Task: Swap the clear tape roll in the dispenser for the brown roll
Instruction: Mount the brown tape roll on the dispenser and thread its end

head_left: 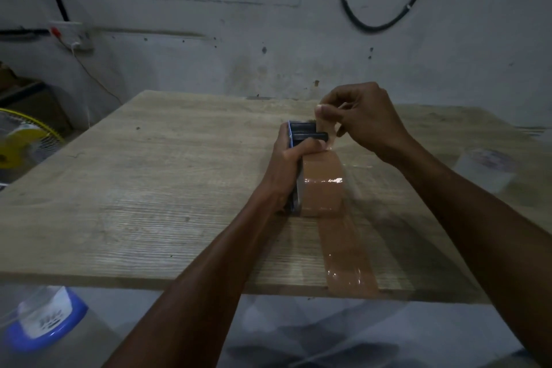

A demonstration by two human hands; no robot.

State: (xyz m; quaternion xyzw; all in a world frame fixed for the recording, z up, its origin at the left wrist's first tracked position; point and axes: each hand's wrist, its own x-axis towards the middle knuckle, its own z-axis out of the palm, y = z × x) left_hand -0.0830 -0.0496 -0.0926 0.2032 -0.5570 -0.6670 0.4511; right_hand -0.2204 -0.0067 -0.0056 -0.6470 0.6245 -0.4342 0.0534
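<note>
- The right hand [363, 119] pinches the free end of the brown tape [327, 125] between thumb and fingertips, lifting it just above the dispenser's front end, close to the toothed cutter.
- The left hand [286, 170] is clenched round the side and handle of the tape dispenser [301, 134], pinning it to the table; its thumb lies across the top, touching the tape near the black roller bar.
- The brown roll [322, 188] already sits in the dispenser, its broad face up and catching a glint of light.
- The clear tape roll [485, 169] stands out of the dispenser, well apart on the right side of the wooden table [149, 173], blurred at the frame's edge.
- A strip of brown tape [348, 257] lies stuck to the table from the dispenser to the near edge.
- By this layout the swap itself looks done; the step in hand seems to be feeding the tape end through the front of the dispenser.
- Risks: the sticky end may fold on itself or cling to the fingers, since the pinch is on the adhesive strip; a skewed pull would wrinkle the tape across the roller; the knuckles work close to the cutter teeth and a slip could nick them; if the left grip eases, the pull could drag the dispenser forward.
</note>
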